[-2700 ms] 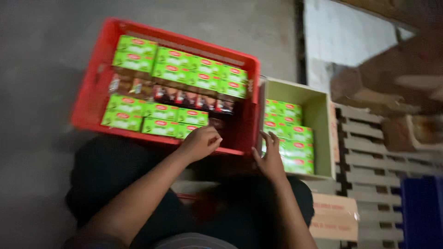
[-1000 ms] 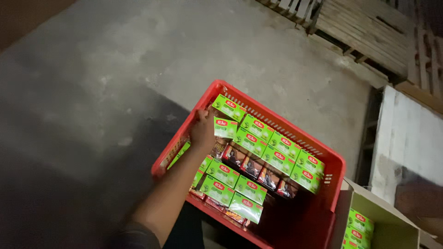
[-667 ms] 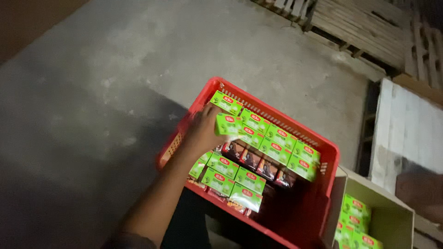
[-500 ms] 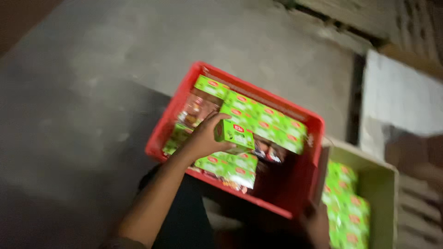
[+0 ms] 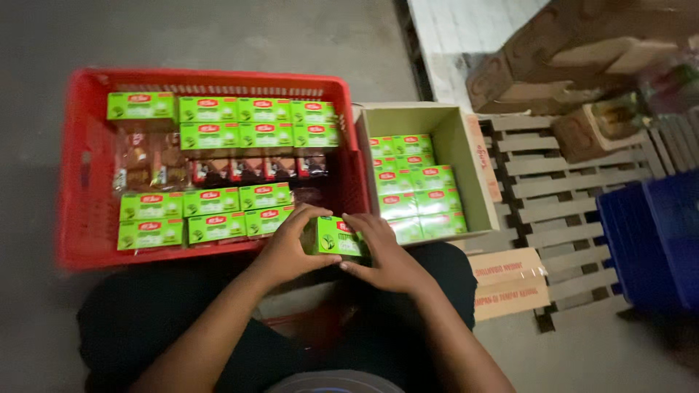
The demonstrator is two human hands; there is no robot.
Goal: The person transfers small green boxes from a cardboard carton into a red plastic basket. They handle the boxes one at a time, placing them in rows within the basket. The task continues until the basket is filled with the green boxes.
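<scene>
Both hands meet on one small green box (image 5: 333,237), held just above the near rim of the red crate (image 5: 80,218), at its right-hand end. The left hand (image 5: 291,244) wraps the box's left end, fingers curled over the top and thumb beneath; the right hand (image 5: 386,251) closes on the right end, fingers pressed together along the top edge. The box sits level, its printed face up. Inside the crate, green boxes (image 5: 218,120) form rows at the far side and the near side, with a band of dark packets (image 5: 218,169) between them; a bare patch of crate floor shows at the right, just beyond the held box. Beside the crate stands an open cardboard carton (image 5: 470,156) with more green boxes stacked inside. A wooden pallet (image 5: 553,196) and a blue crate (image 5: 655,240) lie to the right. For a clean handling, my judgement is that the grip should stay on the short ends, the box kept level and square to the neighbouring row, with the long edge aligned to the boxes beside it so no corner rides up on a neighbour or gets crushed.
</scene>
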